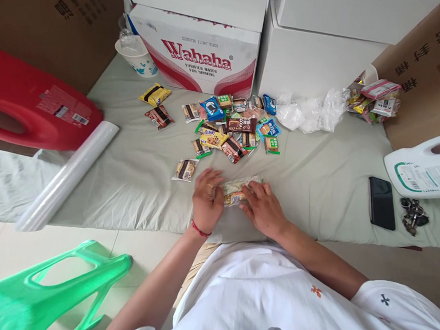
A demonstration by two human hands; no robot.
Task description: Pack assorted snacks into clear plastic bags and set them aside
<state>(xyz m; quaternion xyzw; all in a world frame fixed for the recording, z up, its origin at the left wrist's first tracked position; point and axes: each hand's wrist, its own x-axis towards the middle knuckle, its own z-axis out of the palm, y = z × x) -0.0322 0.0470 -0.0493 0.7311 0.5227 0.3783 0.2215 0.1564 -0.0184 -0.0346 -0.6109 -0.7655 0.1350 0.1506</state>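
A small pack of snacks in clear plastic wrap (234, 198) lies near the front edge of the cloth-covered surface, between my two hands. At its left end is my left hand (208, 198), fingers stretched out and slightly apart, the thumb against the wrap. My right hand (262, 204) grips the right end, with bent fingers over the top and the thumb at the near edge. Beyond them lies a loose pile of small wrapped biscuits (242, 124). One single biscuit packet (185, 170) sits just past my left hand.
A plastic film roll (68, 175) and red jug (30, 98) lie left, above a green stool (59, 292). Behind stand a paper cup (137, 57) and a Wahaha carton (201, 55). Rightward are crumpled plastic (310, 111), wrapped snacks (377, 101), a phone (381, 203), keys (413, 216) and a white bottle (423, 166).
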